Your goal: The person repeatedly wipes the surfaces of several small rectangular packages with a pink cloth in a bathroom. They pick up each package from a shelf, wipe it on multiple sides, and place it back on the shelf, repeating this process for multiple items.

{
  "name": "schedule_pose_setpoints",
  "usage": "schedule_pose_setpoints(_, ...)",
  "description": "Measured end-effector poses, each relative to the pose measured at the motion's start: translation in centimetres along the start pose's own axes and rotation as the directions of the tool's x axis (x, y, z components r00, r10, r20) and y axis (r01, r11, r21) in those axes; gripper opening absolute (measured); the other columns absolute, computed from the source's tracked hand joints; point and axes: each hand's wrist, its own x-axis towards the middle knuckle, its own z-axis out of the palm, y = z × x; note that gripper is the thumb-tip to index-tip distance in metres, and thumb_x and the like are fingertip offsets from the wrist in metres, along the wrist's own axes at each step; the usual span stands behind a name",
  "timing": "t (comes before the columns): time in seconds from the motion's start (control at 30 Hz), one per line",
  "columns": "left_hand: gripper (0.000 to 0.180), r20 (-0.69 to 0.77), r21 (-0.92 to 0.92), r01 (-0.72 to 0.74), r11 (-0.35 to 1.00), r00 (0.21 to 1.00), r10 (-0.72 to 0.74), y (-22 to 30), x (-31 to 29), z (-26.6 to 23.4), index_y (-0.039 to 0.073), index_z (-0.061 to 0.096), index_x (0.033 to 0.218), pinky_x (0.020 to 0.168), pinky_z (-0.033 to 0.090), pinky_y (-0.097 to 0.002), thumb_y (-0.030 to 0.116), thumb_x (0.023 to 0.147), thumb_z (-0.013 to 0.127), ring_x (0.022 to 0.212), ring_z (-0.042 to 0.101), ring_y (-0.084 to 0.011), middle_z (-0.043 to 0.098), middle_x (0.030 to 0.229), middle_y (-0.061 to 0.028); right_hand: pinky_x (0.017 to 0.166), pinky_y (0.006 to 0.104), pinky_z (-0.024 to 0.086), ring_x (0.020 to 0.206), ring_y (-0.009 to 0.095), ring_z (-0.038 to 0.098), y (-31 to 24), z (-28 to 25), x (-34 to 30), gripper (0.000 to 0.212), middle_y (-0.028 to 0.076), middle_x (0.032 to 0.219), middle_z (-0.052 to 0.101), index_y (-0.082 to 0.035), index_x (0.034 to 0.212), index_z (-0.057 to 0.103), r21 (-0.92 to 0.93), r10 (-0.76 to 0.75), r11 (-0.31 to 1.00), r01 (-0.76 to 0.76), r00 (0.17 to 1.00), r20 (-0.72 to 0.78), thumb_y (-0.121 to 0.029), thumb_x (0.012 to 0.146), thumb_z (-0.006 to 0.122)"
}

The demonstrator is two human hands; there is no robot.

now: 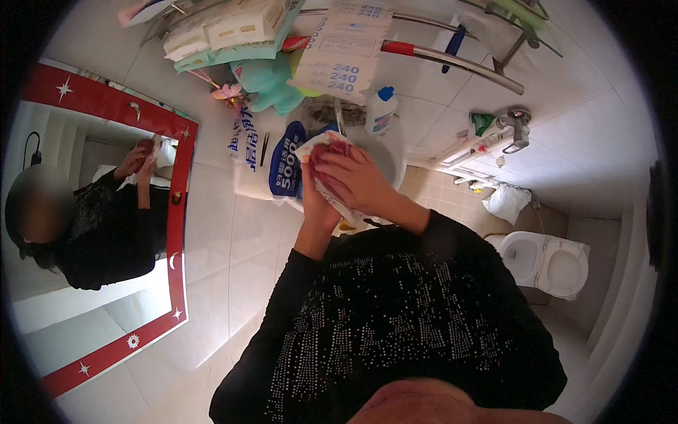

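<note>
Both my hands are together on a folded cloth [323,151], pinkish-red with a white, colour-printed edge, in front of the white washbasin [400,152]. My left hand [319,205] supports it from the left and below, its fingers mostly hidden. Across the cloth's top lies my right hand [364,185], fingers close together and pressing on it. Just left of the cloth is a blue-and-white plastic package [286,166]. Behind my right hand stands a white bottle with a blue cap [382,113].
Packets [233,35] and a printed paper sheet [346,53] lie on the metal rack above the basin, near a teal plush toy [272,85]. A red-framed mirror [180,233] hangs left. At right are a wall tap [519,134], a white bag [506,203] and a toilet [565,272].
</note>
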Motion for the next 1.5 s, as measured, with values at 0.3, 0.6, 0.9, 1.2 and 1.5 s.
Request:
schedule_pose_setpoints(0.3,0.050,-0.194,0.117,-0.137,0.984,0.968,0.158,1.8,0.2,-0.8,0.004,0.041,0.142,0.106,0.043,-0.0447,0.031,0.101,0.050,0.124,0.054,-0.0310,0.053,0.138,-0.0144,0.108,0.0498,0.035,0.122,0.031,0.051,1.0,-0.4,-6.5,0.032,0.007,0.126,0.060,-0.014,0.116,0.064,0.234,-0.171,0.958,0.164,0.985,0.009,-0.016,0.085,0.067)
schedule_pose_setpoints(0.6,0.049,-0.093,0.034,0.012,0.999,0.996,-0.009,0.6,-0.8,1.1,0.006,0.041,0.142,0.106,0.043,-0.0465,0.034,0.102,0.047,0.126,0.052,-0.0306,0.052,0.139,-0.0133,0.091,0.0400,0.050,0.104,0.032,0.064,3.0,-4.1,2.1,0.032,0.018,0.115,0.065,-0.004,0.122,0.061,0.513,0.291,0.841,-0.171,0.943,-0.163,-0.015,0.092,0.060)
schedule_pose_setpoints(0.9,0.050,-0.106,0.080,-0.128,0.988,0.985,0.137,2.6,-0.5,-0.2,0.006,0.041,0.142,0.104,0.045,-0.0456,0.037,0.102,0.047,0.123,0.054,-0.0300,0.054,0.137,-0.0135,0.100,0.0458,0.044,0.113,0.038,0.056,0.6,-0.5,-6.3,0.041,0.015,0.122,0.059,-0.008,0.119,0.062,0.316,0.184,0.935,-0.159,0.982,-0.050,-0.016,0.081,0.074)
schedule_pose_setpoints(1.2,0.051,-0.091,0.065,0.017,0.998,0.996,-0.011,2.1,-0.6,0.6,0.006,0.042,0.142,0.105,0.045,-0.0459,0.037,0.102,0.048,0.124,0.054,-0.0295,0.053,0.138,-0.0142,0.089,0.0361,0.052,0.104,0.030,0.066,1.5,-3.9,-0.1,0.033,0.015,0.115,0.067,-0.007,0.114,0.066,0.487,0.241,0.864,-0.127,0.954,-0.177,-0.006,0.081,0.070)
schedule_pose_setpoints(1.5,0.048,-0.112,0.190,-0.017,0.982,0.993,0.039,1.6,-1.0,1.1,0.005,0.044,0.139,0.101,0.047,-0.0412,0.036,0.102,0.049,0.119,0.057,-0.0267,0.056,0.133,-0.0130,0.089,0.0326,0.052,0.103,0.023,0.067,1.5,-3.9,-1.7,0.036,0.011,0.112,0.069,-0.008,0.118,0.065,0.624,0.333,0.745,-0.236,0.942,-0.041,-0.004,0.082,0.069)
